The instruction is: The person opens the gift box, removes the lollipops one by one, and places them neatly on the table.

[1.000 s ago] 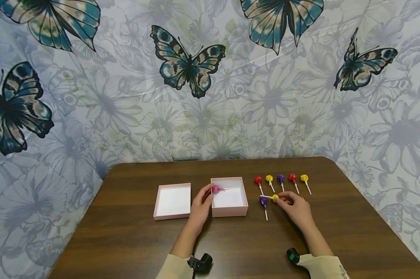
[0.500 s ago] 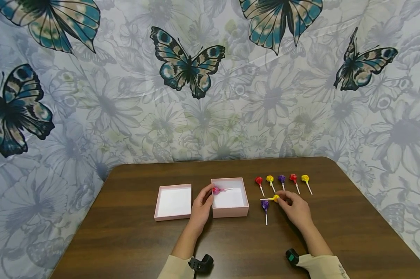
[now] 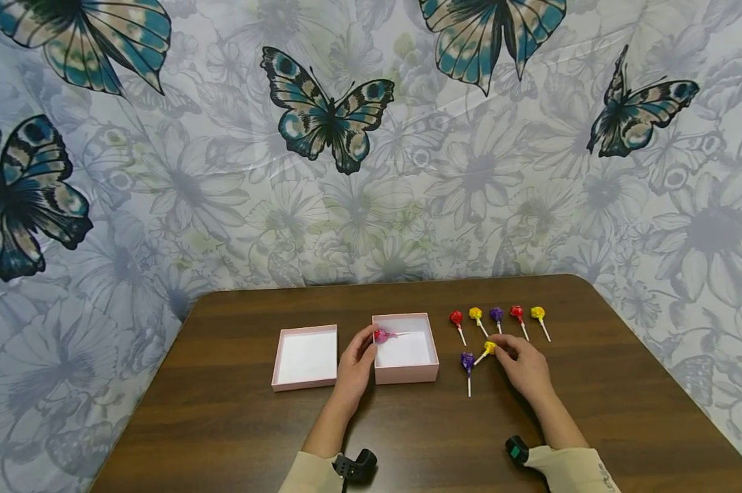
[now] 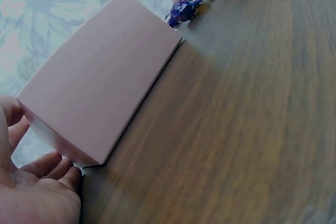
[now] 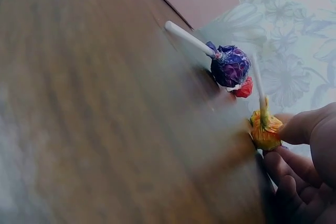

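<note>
My left hand [image 3: 355,363] grips the left wall of a pink open box [image 3: 405,373] with a white inside. In the left wrist view its fingers lie along the short side of the box. A lollipop in pink and red wrapping [image 3: 383,335] is inside the box by that wall, its stick pointing right. My right hand [image 3: 521,366] pinches a yellow lollipop [image 3: 489,348] by its wrapped head, the stick slanting down to the left. Just left of it, a purple lollipop [image 3: 467,361] lies with its stick toward me.
Behind the right hand is a row of lollipops: red [image 3: 456,318], yellow [image 3: 475,313], purple [image 3: 497,314], another red [image 3: 516,312] and another yellow [image 3: 537,313]. Left of the left hand lies the box lid [image 3: 305,357], white inside up, on the brown table [image 3: 235,424].
The yellow lollipop in my right hand has turned: its stick, level and pointing left before, now slants down beside the purple one. The left hand and box have stayed put.
</note>
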{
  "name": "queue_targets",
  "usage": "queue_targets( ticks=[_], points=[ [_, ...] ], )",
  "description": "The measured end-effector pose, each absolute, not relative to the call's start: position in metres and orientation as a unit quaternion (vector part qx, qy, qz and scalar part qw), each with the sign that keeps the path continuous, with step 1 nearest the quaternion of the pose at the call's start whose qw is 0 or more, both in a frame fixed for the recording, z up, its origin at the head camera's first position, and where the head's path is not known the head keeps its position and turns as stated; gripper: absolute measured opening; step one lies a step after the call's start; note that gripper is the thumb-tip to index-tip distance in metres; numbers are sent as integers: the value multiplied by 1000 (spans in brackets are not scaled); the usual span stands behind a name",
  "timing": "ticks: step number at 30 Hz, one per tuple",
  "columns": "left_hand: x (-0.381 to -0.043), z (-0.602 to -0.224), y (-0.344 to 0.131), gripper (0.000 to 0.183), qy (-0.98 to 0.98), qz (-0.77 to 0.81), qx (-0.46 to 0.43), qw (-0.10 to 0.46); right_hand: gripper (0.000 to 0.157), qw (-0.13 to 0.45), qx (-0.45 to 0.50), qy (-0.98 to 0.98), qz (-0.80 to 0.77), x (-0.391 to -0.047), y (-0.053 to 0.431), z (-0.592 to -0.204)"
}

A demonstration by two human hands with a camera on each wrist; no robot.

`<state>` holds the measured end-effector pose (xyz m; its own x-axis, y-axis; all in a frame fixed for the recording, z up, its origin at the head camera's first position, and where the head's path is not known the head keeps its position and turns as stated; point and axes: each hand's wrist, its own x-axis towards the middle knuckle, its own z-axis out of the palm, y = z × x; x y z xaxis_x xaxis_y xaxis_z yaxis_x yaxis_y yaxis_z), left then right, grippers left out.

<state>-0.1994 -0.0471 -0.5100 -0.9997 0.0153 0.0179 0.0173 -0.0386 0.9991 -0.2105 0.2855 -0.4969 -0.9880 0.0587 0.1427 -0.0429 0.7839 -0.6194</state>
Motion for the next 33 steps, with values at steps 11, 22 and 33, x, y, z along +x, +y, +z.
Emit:
queue_targets(
  ticks=[11, 22, 33],
  points=[
    [-199, -511, -49, 40, -692, -722, -19, 10, 20, 63, 23, -931, 358, -211, 288, -500],
    [-198, -510, -49, 39, -687, -727, -17, 4, 22, 59, 45, -927, 368, -211, 297, -503],
    [-199, -511, -47, 39, -693, -720, -19, 7, 25, 26, 66, -919, 387, -209, 307, -502]
  ],
)
